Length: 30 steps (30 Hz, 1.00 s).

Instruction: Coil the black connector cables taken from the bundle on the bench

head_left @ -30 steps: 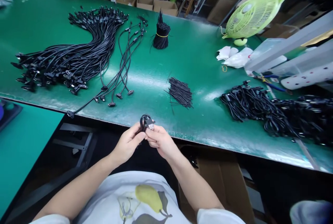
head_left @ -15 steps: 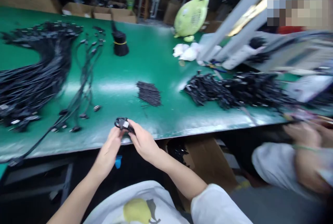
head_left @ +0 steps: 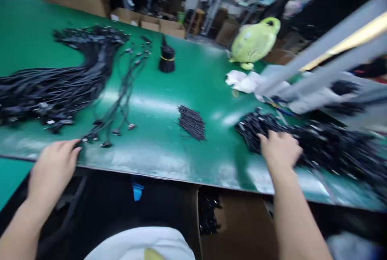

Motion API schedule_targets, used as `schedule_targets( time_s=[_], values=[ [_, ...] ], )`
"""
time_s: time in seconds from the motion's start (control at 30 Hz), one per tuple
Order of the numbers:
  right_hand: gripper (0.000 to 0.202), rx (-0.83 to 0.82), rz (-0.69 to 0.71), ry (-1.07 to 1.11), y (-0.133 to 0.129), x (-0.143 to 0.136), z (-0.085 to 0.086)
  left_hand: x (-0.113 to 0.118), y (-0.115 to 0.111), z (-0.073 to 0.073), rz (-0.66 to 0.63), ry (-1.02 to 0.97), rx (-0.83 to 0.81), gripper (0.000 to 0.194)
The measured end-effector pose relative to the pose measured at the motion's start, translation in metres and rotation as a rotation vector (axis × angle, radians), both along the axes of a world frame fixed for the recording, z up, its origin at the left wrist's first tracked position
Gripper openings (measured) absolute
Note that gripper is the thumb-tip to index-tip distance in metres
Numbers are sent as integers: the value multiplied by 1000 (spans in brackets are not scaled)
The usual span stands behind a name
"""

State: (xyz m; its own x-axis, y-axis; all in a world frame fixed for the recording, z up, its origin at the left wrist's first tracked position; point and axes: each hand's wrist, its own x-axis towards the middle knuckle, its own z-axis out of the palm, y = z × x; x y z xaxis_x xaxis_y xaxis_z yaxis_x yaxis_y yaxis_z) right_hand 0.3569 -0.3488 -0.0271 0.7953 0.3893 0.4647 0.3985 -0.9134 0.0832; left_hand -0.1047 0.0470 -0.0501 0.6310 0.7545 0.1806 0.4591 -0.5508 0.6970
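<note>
At the table's left front edge, my left hand point(head_left: 56, 167) is closed, its thumb and fingers pinching the end of a black cable point(head_left: 83, 140) in the small group of loose cables. My right hand point(head_left: 279, 151) reaches down onto the pile of coiled black cables point(head_left: 250, 131) on the right. Its fingers curl over the pile with their tips hidden, so whether it grips a coil cannot be seen. Between the hands lies a small stack of short black ties point(head_left: 192, 123). A large bunch of long black cables point(head_left: 90, 70) spreads across the left.
A black bundle with a yellow band point(head_left: 167, 59) stands on the green table point(head_left: 157, 147). Farther back are a light green fan-like object point(head_left: 255, 42), white crumpled paper point(head_left: 244, 82) and slanting grey posts point(head_left: 326, 46). Under the table edge sits an open cardboard box point(head_left: 238, 223) with black items.
Both hands held a coiled black cable together; now they are apart, the left on the loose cables and the right at the coil pile. The camera view has turned right.
</note>
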Motion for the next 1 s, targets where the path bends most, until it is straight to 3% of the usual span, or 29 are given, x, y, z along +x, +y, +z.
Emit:
schedule_targets(
  time_s=[0.07, 0.13, 0.27, 0.4, 0.5, 0.57, 0.67, 0.73, 0.8, 0.9, 1.0],
  values=[
    [48, 57, 73, -121, 16, -9, 0, 0, 5, -5, 96, 309, 245, 26],
    [39, 99, 278, -95, 43, -25, 0, -1, 6, -5, 107, 460, 343, 32],
    [29, 79, 763, 315, 126, -78, 2, -5, -1, 0, 94, 485, 339, 33],
    [25, -29, 1109, 503, 220, -151, 7, -12, -4, 6, 120, 487, 235, 28],
    [27, -55, 1352, 516, 271, -216, 13, -19, -4, 15, 166, 368, 42, 19],
    [35, -50, 1487, 474, 296, -258, 17, -28, -8, 25, 177, 161, -230, 16],
    [35, -163, 1635, 341, 336, -298, 20, -49, -27, 41, 57, -164, -732, 26],
    [24, -247, 1584, 297, 371, -297, 25, -70, -41, 49, 0, -273, -956, 30],
    [19, -225, 1396, 303, 407, -271, 35, -94, -50, 51, 57, -349, -1025, 31],
    [28, -81, 1147, 272, 442, -211, 60, -122, -47, 39, 237, -470, -967, 34],
    [45, 138, 1042, 243, 439, -163, 94, -131, -37, 21, 363, -445, -827, 37]
  ],
)
